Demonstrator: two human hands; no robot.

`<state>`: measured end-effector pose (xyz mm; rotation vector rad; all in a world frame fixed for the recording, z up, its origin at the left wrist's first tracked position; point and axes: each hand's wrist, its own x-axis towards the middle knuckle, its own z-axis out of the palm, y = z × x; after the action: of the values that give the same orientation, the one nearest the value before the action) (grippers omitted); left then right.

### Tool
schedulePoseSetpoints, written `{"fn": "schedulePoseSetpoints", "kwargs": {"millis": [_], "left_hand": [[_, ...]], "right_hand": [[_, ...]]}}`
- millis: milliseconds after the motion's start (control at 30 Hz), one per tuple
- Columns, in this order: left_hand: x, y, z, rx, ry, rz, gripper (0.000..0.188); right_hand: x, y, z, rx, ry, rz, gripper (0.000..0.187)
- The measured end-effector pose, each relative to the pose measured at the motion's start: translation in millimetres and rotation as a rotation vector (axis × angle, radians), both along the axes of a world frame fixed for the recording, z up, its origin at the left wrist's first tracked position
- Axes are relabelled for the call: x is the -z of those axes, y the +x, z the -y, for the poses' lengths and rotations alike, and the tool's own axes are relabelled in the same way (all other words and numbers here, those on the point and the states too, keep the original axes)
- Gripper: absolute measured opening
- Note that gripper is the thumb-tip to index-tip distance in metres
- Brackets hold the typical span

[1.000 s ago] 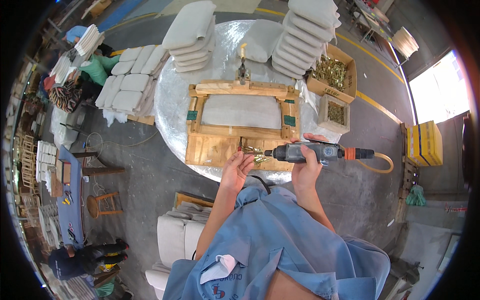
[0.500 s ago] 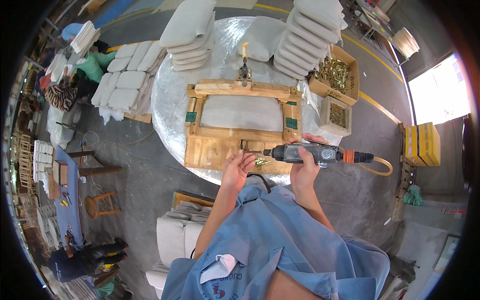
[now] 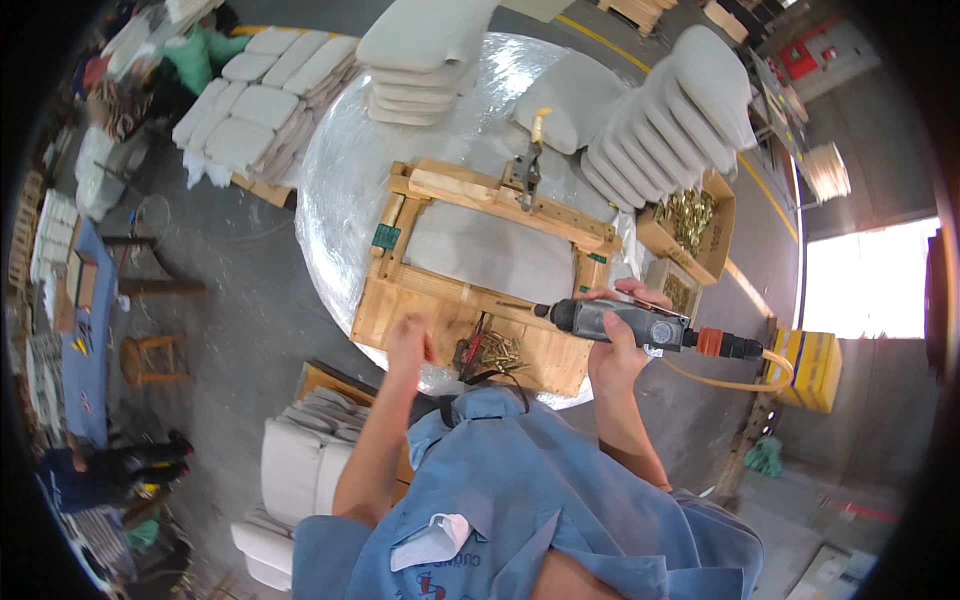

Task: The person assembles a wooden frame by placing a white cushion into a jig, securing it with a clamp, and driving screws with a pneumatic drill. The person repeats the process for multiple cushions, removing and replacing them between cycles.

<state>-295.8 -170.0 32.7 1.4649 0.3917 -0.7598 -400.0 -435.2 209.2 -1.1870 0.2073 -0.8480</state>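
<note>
Drill (image 3: pixel 650 329): grey, orange-banded, thin bit (image 3: pixel 518 305) leftward.
My right grip (image 3: pixel 617 352): wrapped round it.
Left grip (image 3: pixel 407 344): blurred; I cannot tell if spread.

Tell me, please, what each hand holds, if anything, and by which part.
The right hand grips the power driver around its grey body. The left hand is blurred; its hold cannot be told.

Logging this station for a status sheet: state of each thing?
Left hand: blurred, grip unclear
Right hand: gripping power tool
Power tool: bit fitted; running unclear
Hose: attached to tool, looped
Wooden frame: around pale pad
Metal pieces: loose, heaped
Cardboard box: open, holding more
</note>
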Motion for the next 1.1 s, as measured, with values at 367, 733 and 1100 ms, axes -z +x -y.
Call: {"fn": "schedulePoseSetpoints", "kwargs": {"millis": [367,733,1100], "left_hand": [[52,166,48,0.374,0.942,1.115,0.023],[55,167,54,0.580,1.030,0.984,0.042],[39,172,57,0.759,1.026,0.918,0.053]], "right_hand": [[19,165,-11,-0.169,-0.390,-0.029,0.054],[86,262,-29,-0.293,-0.382,-0.018,0.056],[113,282,-37,-0.283,-0.338,-0.076,0.057]]}}
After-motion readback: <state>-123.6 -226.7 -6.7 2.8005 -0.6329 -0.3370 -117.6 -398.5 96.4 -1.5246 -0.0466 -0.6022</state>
